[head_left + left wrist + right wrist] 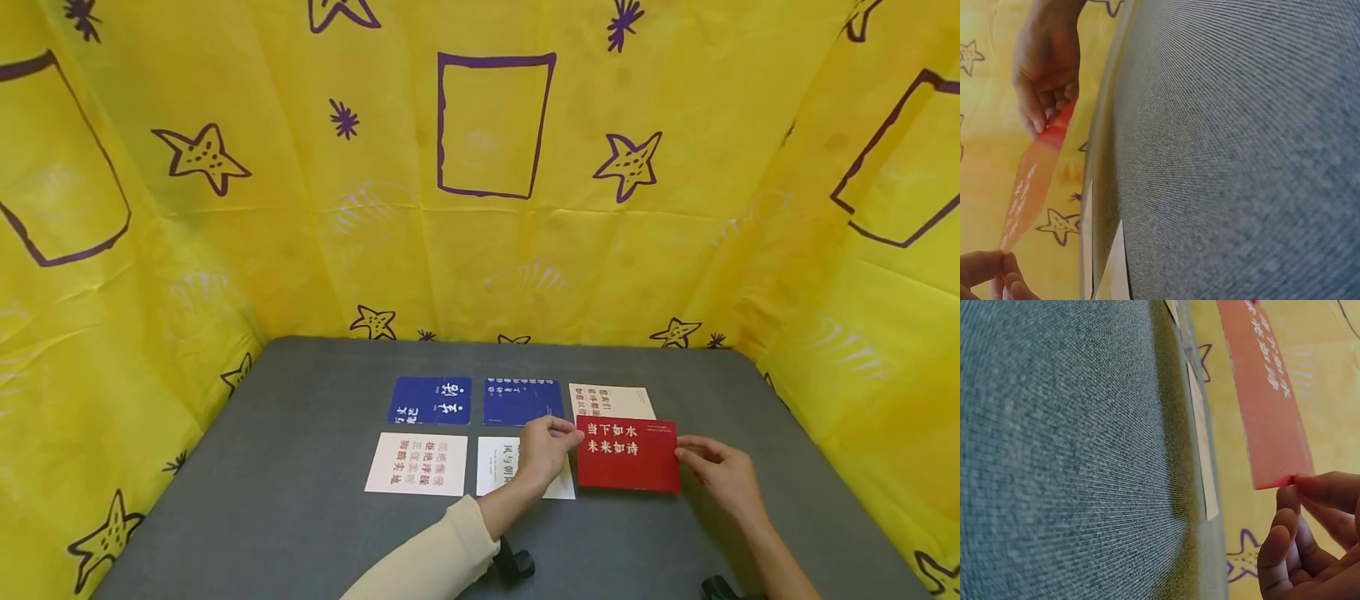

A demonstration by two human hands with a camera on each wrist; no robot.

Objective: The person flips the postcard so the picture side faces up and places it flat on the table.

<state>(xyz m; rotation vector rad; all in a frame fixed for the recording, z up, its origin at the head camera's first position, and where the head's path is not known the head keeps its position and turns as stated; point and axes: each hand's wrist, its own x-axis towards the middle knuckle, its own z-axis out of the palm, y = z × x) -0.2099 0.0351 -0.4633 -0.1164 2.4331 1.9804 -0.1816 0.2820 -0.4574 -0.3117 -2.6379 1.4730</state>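
A red card (628, 467) with white characters is held up off the table between both hands. My left hand (542, 454) pinches its left edge near the upper corner, and my right hand (723, 477) pinches the right edge. In the right wrist view the thumb and fingers of the right hand (1316, 531) grip one end of the red card (1272, 425). The left wrist view shows the left hand (991, 275) at the near end of the card (1032, 181). Under the left hand lies a white card (491, 475), partly covered by it.
Behind the red card lies a cream card (615, 400), partly hidden. Two blue cards (429, 400) (522, 404) form the rest of the back row. A pale pink card (416, 465) lies front left. The grey table (300, 533) is bordered by yellow patterned cloth (285, 275).
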